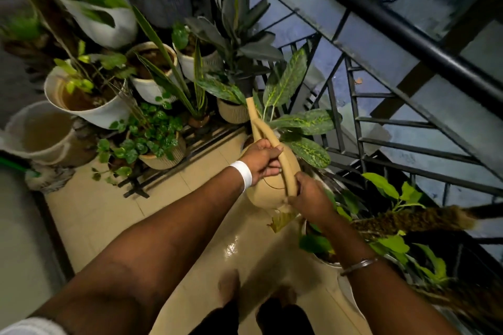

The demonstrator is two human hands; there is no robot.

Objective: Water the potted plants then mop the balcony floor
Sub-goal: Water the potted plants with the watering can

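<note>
A beige watering can (268,189) hangs over the tiled floor, its long spout (251,110) pointing up toward a speckled-leaf plant (294,122) by the railing. My left hand (260,158) grips the upper part of the can's arched handle. My right hand (309,197) holds the lower end of that handle at the can's body. Potted plants crowd the far left: a white pot with muddy water (89,106), a ribbed pot of round green leaves (160,156), a snake plant (168,73). No water stream shows.
A black metal railing (381,22) runs along the right side. A pot with bright green leaves and a moss pole (402,221) stands under my right arm. A bucket of brown water (40,133) and a mop head (49,178) sit at left. The beige floor (231,247) shines wet.
</note>
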